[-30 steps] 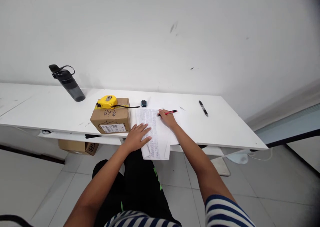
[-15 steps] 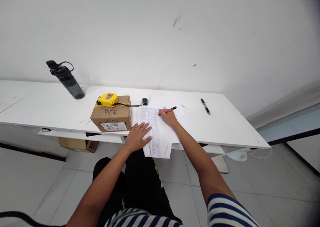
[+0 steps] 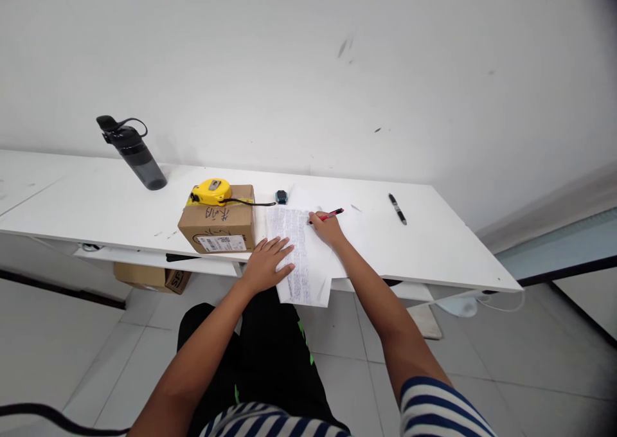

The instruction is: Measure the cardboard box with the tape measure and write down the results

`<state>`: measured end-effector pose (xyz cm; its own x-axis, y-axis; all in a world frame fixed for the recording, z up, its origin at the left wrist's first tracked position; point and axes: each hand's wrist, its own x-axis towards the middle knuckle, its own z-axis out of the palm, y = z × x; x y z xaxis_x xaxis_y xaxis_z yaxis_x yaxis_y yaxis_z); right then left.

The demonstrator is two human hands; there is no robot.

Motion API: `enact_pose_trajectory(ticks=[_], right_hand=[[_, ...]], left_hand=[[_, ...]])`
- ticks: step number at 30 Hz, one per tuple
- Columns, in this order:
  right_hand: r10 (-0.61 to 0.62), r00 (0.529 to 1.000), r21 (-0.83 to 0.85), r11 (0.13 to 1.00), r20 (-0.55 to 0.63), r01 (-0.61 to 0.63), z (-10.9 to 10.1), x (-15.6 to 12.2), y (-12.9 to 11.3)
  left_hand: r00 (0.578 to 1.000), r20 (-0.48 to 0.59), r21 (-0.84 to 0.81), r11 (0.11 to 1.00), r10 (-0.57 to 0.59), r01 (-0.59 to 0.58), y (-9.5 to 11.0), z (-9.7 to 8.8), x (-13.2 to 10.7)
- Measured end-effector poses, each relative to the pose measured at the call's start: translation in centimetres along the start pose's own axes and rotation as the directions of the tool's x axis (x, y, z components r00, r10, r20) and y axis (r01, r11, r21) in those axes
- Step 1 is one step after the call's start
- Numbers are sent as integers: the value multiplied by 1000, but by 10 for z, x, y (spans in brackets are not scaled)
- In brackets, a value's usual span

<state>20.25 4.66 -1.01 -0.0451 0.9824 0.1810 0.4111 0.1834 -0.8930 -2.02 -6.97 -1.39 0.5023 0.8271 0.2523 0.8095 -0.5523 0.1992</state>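
A sheet of paper (image 3: 315,273) covered with columns of handwriting lies on the desk, its lower end hanging over the front edge. My left hand (image 3: 266,263) rests flat on its left side with fingers spread, close to the cardboard box. In my right hand (image 3: 328,229) is a red and black pen (image 3: 332,214), gripped near its lower end, with the tip at the upper part of the sheet. The tip itself is partly hidden by my fingers.
A cardboard box (image 3: 219,222) with a yellow tape measure (image 3: 212,191) on top stands left of the paper. Behind the sheet sits a small watch (image 3: 281,196). A dark water bottle (image 3: 139,160) stands far left; a black pen (image 3: 398,209) lies right on the white desk (image 3: 434,244).
The view has shifted slightly, so everything sits a little further right. Both hands keep their places on the paper, and the pen remains in my right hand.
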Motion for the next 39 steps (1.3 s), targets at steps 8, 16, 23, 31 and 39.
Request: enact_pose_trajectory(ticks=[8,16,23,31,39], right_hand=[[8,999,2,1000,-43,-8,1,0,4],[14,1000,22,1000,-26,-13,-1,-1,1],[4,998,-2,1000,-67,-4,-1,-2,2],[-15,998,-6,1000,-61,15,0,0,5],[-30,994,-23,999,-106,28,1,1,9]], left_hand=[[1000,-14,5,1000,1,-1,1,1,0],[1000,-26,3,1000,6,-6,0,1,0],[1000,-23,1,1000,3,-3,0,1,0],[1000,-22,0,1000,3,-3,1,0,0],[1000,-19,-4,1000,2,-2,2,0,0]])
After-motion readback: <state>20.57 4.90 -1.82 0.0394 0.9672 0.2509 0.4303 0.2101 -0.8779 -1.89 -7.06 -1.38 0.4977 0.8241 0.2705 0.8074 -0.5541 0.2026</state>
